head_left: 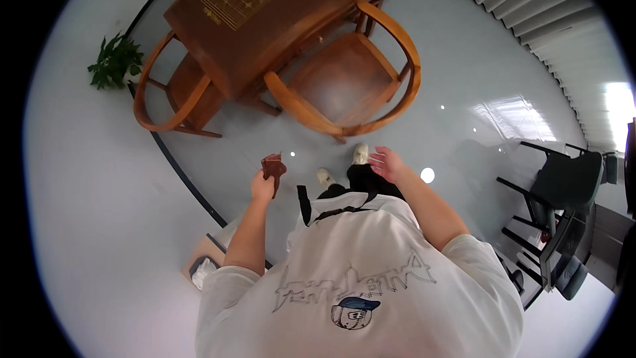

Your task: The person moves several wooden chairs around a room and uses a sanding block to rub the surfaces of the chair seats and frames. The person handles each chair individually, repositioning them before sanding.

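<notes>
My left hand [263,185] is closed around a folded brown thing [273,167] that looks like a leather wallet. It is held out in front of me above the floor, its flaps partly apart, and what lies inside it cannot be made out. My right hand [387,164] hangs free in front of my right leg, fingers loosely apart, holding nothing. Ahead of both hands stands a wooden armchair [344,79] with a curved backrest, its back toward me; neither hand touches it.
Beyond the chair is a dark wooden table [278,23] with a gold grid on top. A second wooden armchair [192,93] stands at its left, near a green plant [116,61]. Dark chairs [563,179] are at the right, under a grey curtain [510,6]. A small bin [204,268] is at lower left.
</notes>
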`<state>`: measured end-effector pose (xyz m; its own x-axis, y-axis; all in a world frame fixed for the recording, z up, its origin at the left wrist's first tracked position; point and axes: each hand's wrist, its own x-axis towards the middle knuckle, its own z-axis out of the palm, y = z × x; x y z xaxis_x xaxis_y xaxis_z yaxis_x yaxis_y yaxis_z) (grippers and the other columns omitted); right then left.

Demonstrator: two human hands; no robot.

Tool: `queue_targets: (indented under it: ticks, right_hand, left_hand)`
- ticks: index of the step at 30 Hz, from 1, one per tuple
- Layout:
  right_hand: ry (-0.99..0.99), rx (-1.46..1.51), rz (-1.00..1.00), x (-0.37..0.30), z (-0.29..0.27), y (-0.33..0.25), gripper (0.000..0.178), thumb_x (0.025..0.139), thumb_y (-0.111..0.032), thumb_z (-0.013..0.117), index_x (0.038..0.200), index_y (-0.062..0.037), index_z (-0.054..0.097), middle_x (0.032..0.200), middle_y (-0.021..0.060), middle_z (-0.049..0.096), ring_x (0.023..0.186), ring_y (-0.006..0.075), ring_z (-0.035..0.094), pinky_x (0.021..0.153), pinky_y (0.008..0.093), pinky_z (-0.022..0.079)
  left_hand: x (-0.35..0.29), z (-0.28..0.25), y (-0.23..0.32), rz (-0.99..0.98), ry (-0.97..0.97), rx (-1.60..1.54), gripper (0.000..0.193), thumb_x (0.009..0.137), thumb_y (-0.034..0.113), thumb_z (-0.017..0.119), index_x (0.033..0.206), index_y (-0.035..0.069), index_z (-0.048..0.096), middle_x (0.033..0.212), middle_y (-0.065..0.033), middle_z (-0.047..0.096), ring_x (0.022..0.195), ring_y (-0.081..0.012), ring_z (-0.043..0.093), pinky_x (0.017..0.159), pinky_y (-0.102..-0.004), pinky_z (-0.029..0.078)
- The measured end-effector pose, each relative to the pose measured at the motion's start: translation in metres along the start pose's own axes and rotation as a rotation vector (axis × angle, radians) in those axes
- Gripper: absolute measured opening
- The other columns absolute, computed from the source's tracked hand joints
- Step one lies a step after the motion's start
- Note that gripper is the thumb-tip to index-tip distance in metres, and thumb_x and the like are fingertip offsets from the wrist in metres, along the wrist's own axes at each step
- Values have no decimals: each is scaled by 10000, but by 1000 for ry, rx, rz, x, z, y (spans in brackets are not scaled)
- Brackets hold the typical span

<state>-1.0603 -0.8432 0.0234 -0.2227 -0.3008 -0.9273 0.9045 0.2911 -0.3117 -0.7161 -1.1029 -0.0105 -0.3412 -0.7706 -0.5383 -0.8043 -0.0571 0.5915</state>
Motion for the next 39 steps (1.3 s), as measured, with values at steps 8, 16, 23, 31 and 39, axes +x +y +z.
queue_targets:
  ticks: [8, 16, 23, 31, 39]
  right_hand:
    - [119, 81, 79, 112, -33, -59, 310, 934, -350, 583, 1113, -104, 524, 1090, 111, 588, 927, 228, 645, 780, 351, 547]
    - [141, -160, 66, 122, -27, -72, 276, 906, -374, 651, 1060, -159, 575, 940, 15, 570, 811, 173, 611, 699, 301, 536]
    - [477, 120, -50, 118, -11, -37, 315, 912, -361, 666, 1078, -136, 522, 901, 39, 550, 681, 156, 602, 536, 284, 529]
    - [407, -375, -35, 81, 107, 5, 398, 881, -245, 612, 1231, -55, 634, 896, 107, 680, 672, 185, 653, 581, 327, 533]
    - [447, -466, -284, 24, 163, 46, 314, 872, -261, 599, 1111, -81, 692, 987, 135, 721, 955, 297, 681, 859, 385, 533]
  left_hand:
    - [83, -31, 70, -21, 246, 10, 343, 839, 148, 587, 1150, 30, 672, 1023, -225, 717, 984, -398, 685, 886, -450, 522]
    - [214, -126, 136, 200, 481, 197, 392, 850, 152, 619, 1232, 68, 626, 1187, -196, 651, 1117, -379, 616, 968, -447, 485]
    - [273, -102, 202, 311, 22, 647, 791, 840, 231, 713, 1529, 208, 326, 1562, -153, 302, 1383, -393, 376, 1084, -578, 358]
    - [295, -45, 215, 878, -588, 1062, 836, 783, 70, 714, 1529, 113, 340, 1579, -147, 313, 1487, -354, 261, 1207, -469, 261]
    - [388, -32, 223, 1146, -568, 1451, 731, 850, 69, 685, 1503, 204, 385, 1457, -137, 460, 1435, -330, 348, 1224, -449, 221]
